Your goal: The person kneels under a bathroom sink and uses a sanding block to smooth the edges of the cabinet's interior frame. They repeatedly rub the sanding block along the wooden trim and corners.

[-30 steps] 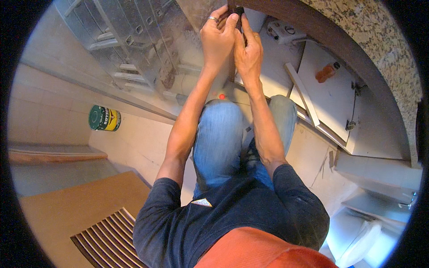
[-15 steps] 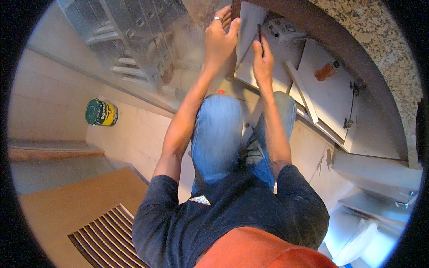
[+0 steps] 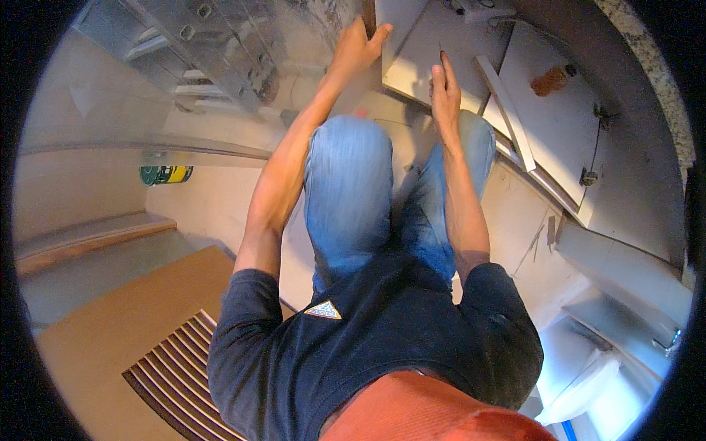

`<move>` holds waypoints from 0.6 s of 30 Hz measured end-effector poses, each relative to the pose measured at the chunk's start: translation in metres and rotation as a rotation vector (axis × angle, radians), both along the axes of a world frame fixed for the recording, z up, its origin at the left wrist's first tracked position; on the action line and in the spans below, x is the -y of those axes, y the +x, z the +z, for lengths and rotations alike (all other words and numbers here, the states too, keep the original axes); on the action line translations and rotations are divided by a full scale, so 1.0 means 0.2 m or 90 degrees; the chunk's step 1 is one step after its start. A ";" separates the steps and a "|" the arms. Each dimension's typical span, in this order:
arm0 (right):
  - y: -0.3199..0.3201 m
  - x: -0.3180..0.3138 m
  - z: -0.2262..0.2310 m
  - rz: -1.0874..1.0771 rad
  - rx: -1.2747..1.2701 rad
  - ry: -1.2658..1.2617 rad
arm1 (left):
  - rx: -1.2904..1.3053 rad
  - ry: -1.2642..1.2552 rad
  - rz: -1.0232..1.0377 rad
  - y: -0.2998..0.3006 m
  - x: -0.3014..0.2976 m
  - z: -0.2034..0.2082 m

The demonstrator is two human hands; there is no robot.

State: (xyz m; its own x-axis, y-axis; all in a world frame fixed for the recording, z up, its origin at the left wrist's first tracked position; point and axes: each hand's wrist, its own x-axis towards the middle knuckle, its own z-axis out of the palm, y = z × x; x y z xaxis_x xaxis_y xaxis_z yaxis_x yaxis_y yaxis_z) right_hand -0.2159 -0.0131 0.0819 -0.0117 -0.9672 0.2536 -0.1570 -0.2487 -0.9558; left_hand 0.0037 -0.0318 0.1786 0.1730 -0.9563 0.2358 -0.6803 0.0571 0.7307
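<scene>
My left hand (image 3: pixel 358 48) is at the top, at a narrow brown upright edge (image 3: pixel 370 16). The edge lies between its outstretched thumb and its fingers, which are partly hidden. My right hand (image 3: pixel 446 90) is closed round a thin, dark, pointed tool (image 3: pixel 442 50), its index finger laid along the shaft. Its exact kind is too small to tell. The tool's tip is over a pale cabinet base panel (image 3: pixel 421 51), apparently above the surface. A loose white strip (image 3: pixel 506 114) leans across the cabinet front, right of that hand.
A reddish-brown pile or stain (image 3: pixel 548 82) lies in the cabinet near metal hinges (image 3: pixel 590 176). A speckled stone counter (image 3: pixel 658 55) curves overhead at right. Left are a see-through panel (image 3: pixel 220 147), a metal ladder (image 3: pixel 198 44) and a green-and-yellow bucket (image 3: pixel 168 175). A striped mat (image 3: pixel 180 378) lies behind.
My view has shifted, so the counter and bucket appear moved. My right hand has drawn back toward me with the tool. The left hand stays at the brown edge.
</scene>
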 end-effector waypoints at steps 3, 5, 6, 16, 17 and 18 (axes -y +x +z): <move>0.00 -0.02 0.00 0.009 0.018 0.024 | 0.033 0.061 0.035 -0.03 0.00 0.01; 0.00 -0.02 0.00 0.008 0.019 0.030 | -0.006 -0.090 0.030 -0.04 -0.02 0.01; 0.00 -0.02 0.00 0.006 0.013 0.030 | -0.019 -0.096 0.018 -0.04 -0.02 0.00; 0.00 -0.04 0.00 0.008 0.049 0.029 | -0.198 -0.073 -0.134 0.04 -0.08 -0.19; 0.01 -0.04 0.01 0.004 0.050 0.041 | -0.215 -0.048 -0.141 0.05 -0.09 -0.22; 0.02 -0.05 0.02 0.003 0.064 0.069 | -0.244 -0.019 -0.148 0.06 -0.10 -0.24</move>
State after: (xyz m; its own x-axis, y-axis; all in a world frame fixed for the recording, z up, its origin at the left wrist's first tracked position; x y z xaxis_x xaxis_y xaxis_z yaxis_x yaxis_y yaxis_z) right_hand -0.2113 -0.0024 0.0854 -0.0270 -0.9889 0.1462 -0.0585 -0.1445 -0.9878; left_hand 0.0151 -0.0112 0.1297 0.0347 -0.9738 0.2247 -0.3276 0.2013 0.9231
